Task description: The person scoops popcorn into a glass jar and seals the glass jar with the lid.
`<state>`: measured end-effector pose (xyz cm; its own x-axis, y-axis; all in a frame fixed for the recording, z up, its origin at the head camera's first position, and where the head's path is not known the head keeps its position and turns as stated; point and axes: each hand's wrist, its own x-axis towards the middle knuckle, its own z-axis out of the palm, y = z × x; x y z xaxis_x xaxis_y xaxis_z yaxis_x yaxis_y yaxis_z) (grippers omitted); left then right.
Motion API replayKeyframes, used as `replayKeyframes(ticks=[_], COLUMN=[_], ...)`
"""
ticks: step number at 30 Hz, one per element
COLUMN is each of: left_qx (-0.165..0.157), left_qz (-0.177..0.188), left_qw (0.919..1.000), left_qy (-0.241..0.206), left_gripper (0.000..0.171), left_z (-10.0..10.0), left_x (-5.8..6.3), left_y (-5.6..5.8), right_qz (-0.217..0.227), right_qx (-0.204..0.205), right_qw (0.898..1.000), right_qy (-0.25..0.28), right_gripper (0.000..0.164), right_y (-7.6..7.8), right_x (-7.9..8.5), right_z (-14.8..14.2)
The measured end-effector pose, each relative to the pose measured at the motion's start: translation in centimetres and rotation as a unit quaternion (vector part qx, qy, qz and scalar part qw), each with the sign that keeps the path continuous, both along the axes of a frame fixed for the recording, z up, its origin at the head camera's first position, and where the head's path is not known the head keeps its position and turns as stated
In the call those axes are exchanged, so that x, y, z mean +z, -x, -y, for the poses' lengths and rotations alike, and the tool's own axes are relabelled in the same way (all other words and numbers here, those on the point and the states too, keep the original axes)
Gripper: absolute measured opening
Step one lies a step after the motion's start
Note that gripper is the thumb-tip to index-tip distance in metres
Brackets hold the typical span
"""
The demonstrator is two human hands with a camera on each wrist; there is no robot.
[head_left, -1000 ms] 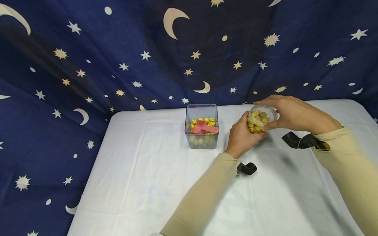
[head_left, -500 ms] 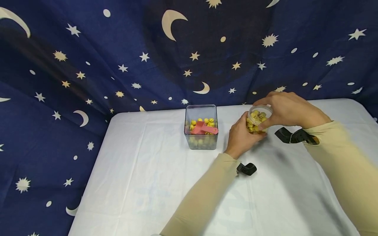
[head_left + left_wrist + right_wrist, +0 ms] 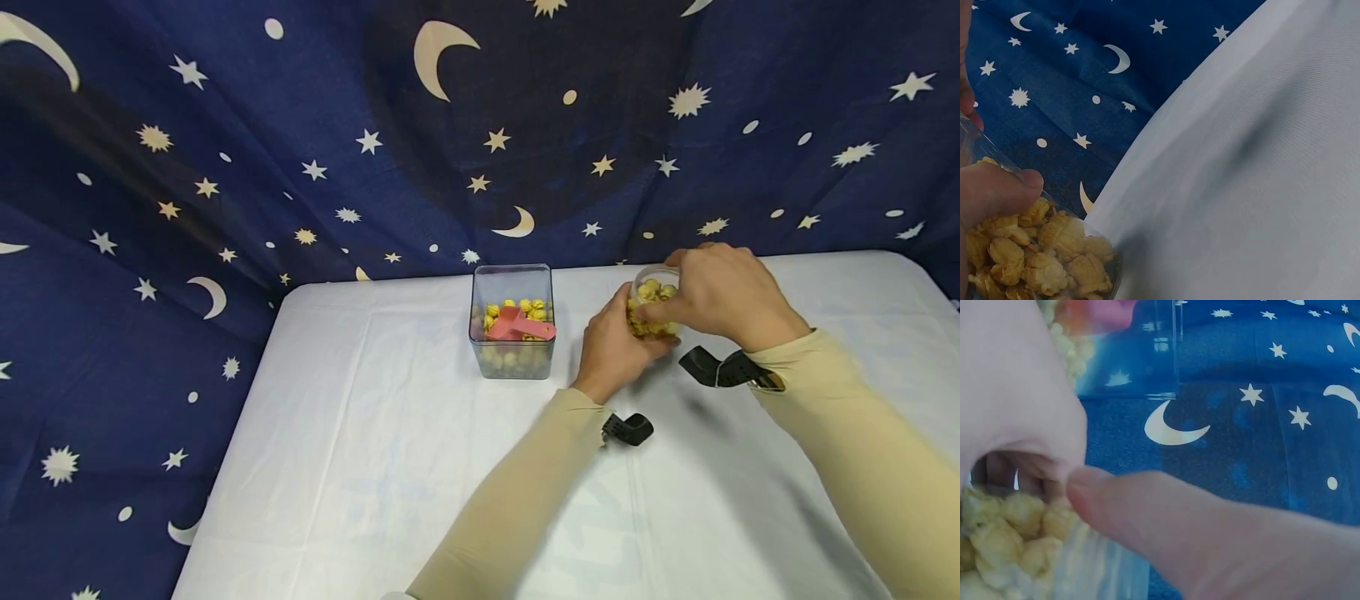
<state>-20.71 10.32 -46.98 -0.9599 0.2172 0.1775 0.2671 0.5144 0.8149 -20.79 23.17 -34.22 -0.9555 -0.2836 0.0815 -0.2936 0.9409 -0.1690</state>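
Observation:
A clear round jar point(image 3: 651, 328) of yellow popcorn stands at the right back of the white table. My left hand point(image 3: 611, 346) grips its side, and in the left wrist view the thumb point(image 3: 1004, 194) lies across the clear wall. From the right, my right hand point(image 3: 723, 292) grips the jar's clear lid point(image 3: 1107, 565), its thumb point(image 3: 1129, 506) against the near edge in the right wrist view. Its other fingers are mostly hidden behind the top. Popcorn shows through the jar in all three views.
To the left of the jar, a clear square bin point(image 3: 513, 362) holds more popcorn with a pink scoop point(image 3: 517, 325) lying on it. Behind the white tabletop point(image 3: 360, 433) hangs a dark blue curtain point(image 3: 337, 100) with moons and stars.
My right hand has turned and shifted left around the top of the jar, its thumb coming across the front. The left hand and the bin stay in place.

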Motion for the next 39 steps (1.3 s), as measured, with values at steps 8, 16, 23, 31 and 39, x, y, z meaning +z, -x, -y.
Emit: replayKeyframes(ticks=[8, 16, 23, 31, 39], left_qx=[-0.002, 0.006, 0.002, -0.002, 0.003], left_qz=[-0.016, -0.02, -0.026, -0.022, -0.016], left_qw=[0.9999, 0.9997, 0.9996, 0.9997, 0.9997], left_qy=[-0.005, 0.009, 0.007, 0.007, 0.015], left_gripper=[0.079, 0.088, 0.082, 0.078, 0.081], left_z=[0.1, 0.3, 0.4, 0.0, -0.2], left_x=[0.1, 0.0, -0.2, -0.5, -0.3], left_y=[0.3, 0.4, 0.3, 0.1, 0.0], right_qz=[-0.038, -0.034, 0.04, 0.082, 0.081], right_qx=[-0.05, -0.082, -0.04, 0.118, 0.157], right_qw=[0.998, 0.996, 0.998, 0.987, 0.984], right_qy=[-0.01, 0.005, 0.011, 0.066, 0.019], right_gripper=[0.06, 0.074, 0.119, 0.093, 0.077], right_y=[-0.4, -0.9, -1.0, 0.0, 0.3], right_x=[-0.5, -1.4, -1.2, 0.3, 1.1], right_z=[1.1, 1.6, 0.7, -2.6, -2.8])
